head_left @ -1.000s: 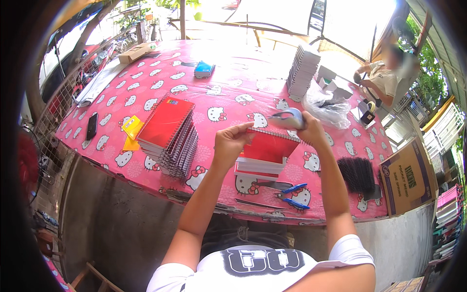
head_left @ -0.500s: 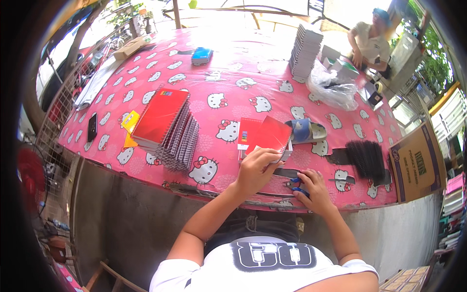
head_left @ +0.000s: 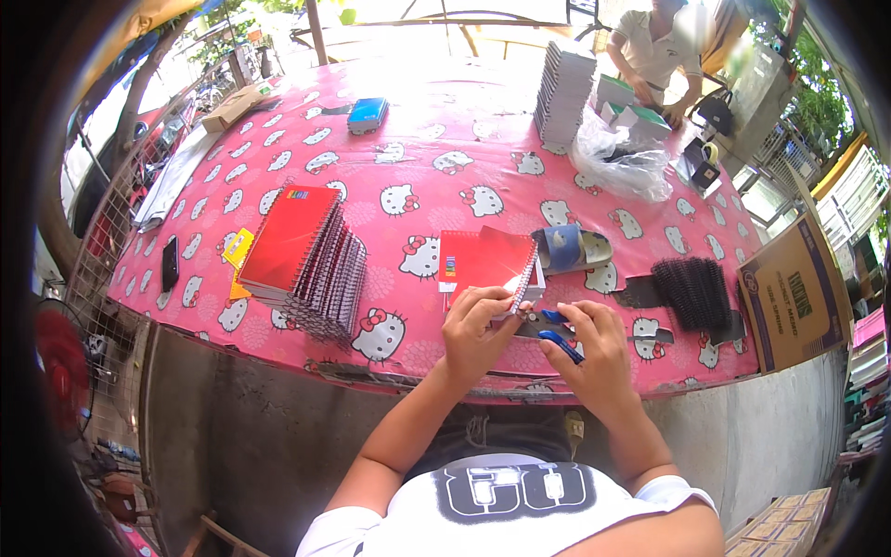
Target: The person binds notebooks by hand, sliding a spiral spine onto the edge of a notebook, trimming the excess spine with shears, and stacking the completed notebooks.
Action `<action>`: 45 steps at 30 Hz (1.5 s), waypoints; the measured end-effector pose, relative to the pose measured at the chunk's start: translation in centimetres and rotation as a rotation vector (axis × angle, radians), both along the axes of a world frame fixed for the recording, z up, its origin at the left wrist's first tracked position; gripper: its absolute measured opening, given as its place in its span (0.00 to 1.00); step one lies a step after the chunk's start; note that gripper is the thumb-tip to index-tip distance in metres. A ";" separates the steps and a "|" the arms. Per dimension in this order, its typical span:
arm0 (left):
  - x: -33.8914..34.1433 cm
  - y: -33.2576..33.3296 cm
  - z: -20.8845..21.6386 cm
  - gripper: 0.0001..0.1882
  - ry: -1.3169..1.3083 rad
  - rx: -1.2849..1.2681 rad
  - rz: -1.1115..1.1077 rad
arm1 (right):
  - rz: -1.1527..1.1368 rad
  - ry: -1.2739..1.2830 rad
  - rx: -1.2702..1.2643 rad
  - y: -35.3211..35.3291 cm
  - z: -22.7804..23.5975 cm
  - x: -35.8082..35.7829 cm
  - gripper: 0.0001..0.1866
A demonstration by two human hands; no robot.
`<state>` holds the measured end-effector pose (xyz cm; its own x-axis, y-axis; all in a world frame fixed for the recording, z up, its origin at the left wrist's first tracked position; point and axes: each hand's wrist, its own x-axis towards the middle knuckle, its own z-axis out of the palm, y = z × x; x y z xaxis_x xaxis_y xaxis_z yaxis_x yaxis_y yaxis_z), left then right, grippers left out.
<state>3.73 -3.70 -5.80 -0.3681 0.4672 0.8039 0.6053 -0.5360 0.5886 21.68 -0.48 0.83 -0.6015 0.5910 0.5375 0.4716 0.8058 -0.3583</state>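
Observation:
Directly in front of me lies a red spiral notebook, its wire-bound edge toward my right, on top of another red cover. My left hand is closed on the lower end of its binding, thumb and fingers pinching near the corner. Blue-handled pliers are in my right hand, with the handles spread and the jaws by that same corner. Whether the jaws touch the wire I cannot tell. A tall stack of red spiral notebooks stands to my left, with yellow cards behind it.
A blue sandal lies just beyond the notebook. On the right are black wire spirals and a cardboard box. A phone, small blue notebooks, a tall notebook stack and a plastic bag stand farther off. Another person works across the table.
My right hand has lifted the pliers off the table and brought them to the notebook's corner, their handles now spread. The notebook has turned so its wire binding shows.

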 end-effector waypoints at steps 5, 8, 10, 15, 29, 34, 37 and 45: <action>0.0 -0.1 0.3 0.13 0.093 0.026 0.011 | -0.015 -0.020 -0.011 0.0 0.1 0.4 0.24; -0.5 -0.2 0.3 0.13 0.183 0.041 -0.034 | 0.053 -0.041 -0.229 0.7 0.3 0.7 0.23; -1.2 -0.4 0.4 0.13 0.270 0.082 -0.085 | 0.160 -0.019 -0.725 2.4 -0.6 1.5 0.22; -3.0 -0.5 2.2 0.11 0.388 0.062 -0.069 | 0.246 0.362 -1.247 2.9 -4.7 1.0 0.18; -21.1 -11.9 6.5 0.14 -0.551 -0.090 0.782 | 0.297 0.306 -0.014 4.8 1.1 -5.9 0.16; -19.2 -9.7 8.8 0.14 -0.527 0.076 0.511 | 0.473 0.485 -0.187 6.1 4.7 -22.7 0.14; -19.7 -10.1 7.8 0.18 -0.514 0.079 0.608 | 0.404 0.584 -0.499 4.2 3.9 -31.6 0.21; -18.8 -9.9 7.2 0.21 -0.602 0.045 0.679 | 0.445 0.571 -0.354 4.8 4.2 -32.4 0.20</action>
<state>-15.11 -13.65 1.42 -0.9167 -0.0307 0.3984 0.3958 -0.2063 0.8949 -10.67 4.30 4.98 -0.5092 0.5535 0.6591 -0.2002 0.6686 -0.7161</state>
